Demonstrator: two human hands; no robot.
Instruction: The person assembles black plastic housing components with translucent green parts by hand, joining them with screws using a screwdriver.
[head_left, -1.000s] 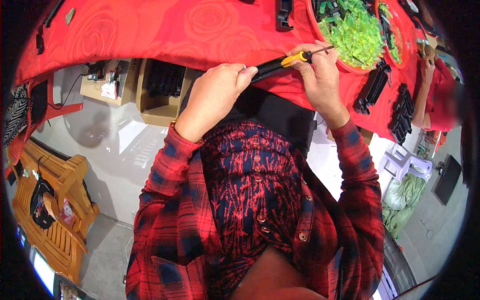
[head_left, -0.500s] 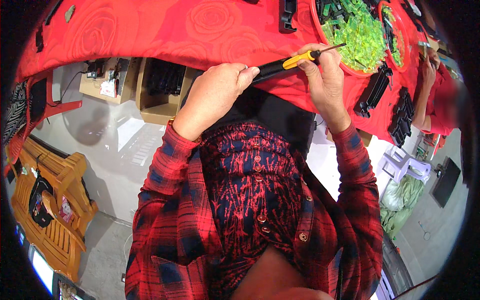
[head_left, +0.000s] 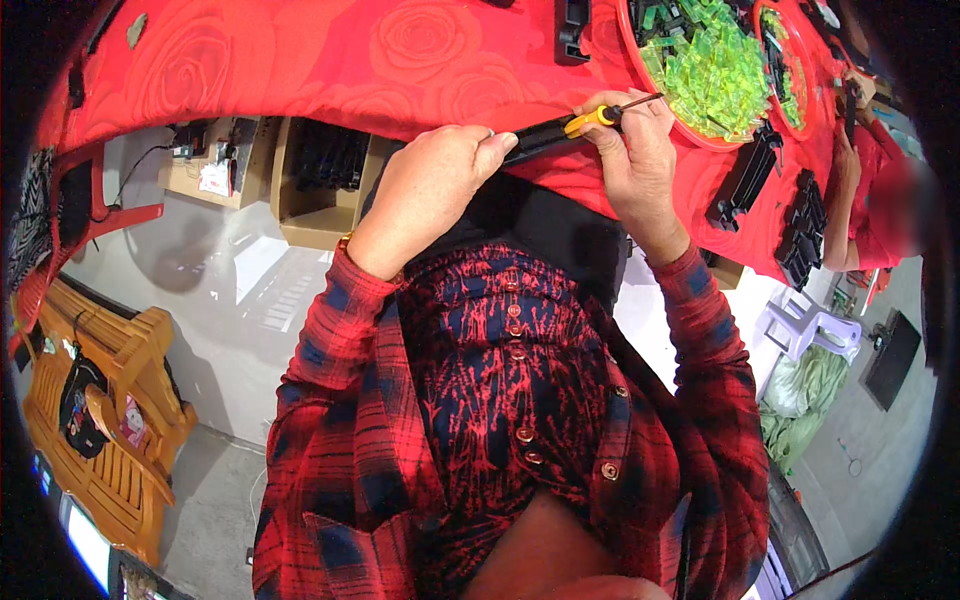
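My left hand (head_left: 432, 190) is closed on one end of a long black plastic part (head_left: 540, 141), held over the table's near edge. In my right hand (head_left: 642, 165), pinched between thumb and fingers, is a screwdriver (head_left: 592, 121) with a yellow and black handle. Its dark shaft points up and right, away from the black part. The handle's yellow end lies at the part's right end; whether they touch I cannot tell. My left fingers hide much of the part.
A red basin (head_left: 697, 139) of yellow-green translucent pieces stands at the upper right, beside another basin (head_left: 803, 133). Black plastic housings (head_left: 745, 182) lie on the red tablecloth (head_left: 430, 40). A co-worker's arm (head_left: 843, 190) reaches in at right. Below the table are cardboard boxes (head_left: 312, 228).
My right hand has drawn the screwdriver a little left, closer to the black part. The left hand has barely moved. At right, the co-worker's hands have shifted.
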